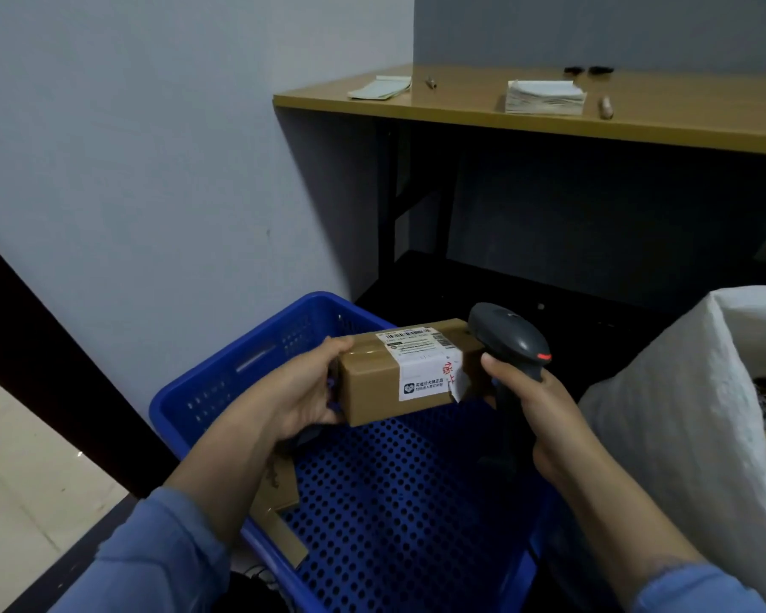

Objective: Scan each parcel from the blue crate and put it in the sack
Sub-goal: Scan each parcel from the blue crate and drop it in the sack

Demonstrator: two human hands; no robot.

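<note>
Cardboard parcel (401, 369) above blue crate (222, 391), left hand (299, 391) gripping its left end. Right hand (531, 404) wraps scanner (511, 342) handle. Sack (664, 413) right. Risk: scanner head beside label (421, 360), beam likely misses barcode; one-end grip may slip.

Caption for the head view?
Left hand holds a parcel above the blue crate; right hand grips the scanner beside it.

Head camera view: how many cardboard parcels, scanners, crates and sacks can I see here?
Blue crate: 1
Cardboard parcels: 2, the held parcel in the left hand and the flat parcel lying in the crate
Barcode scanner: 1, gripped by the right hand
White sack: 1
Total: 5
</note>
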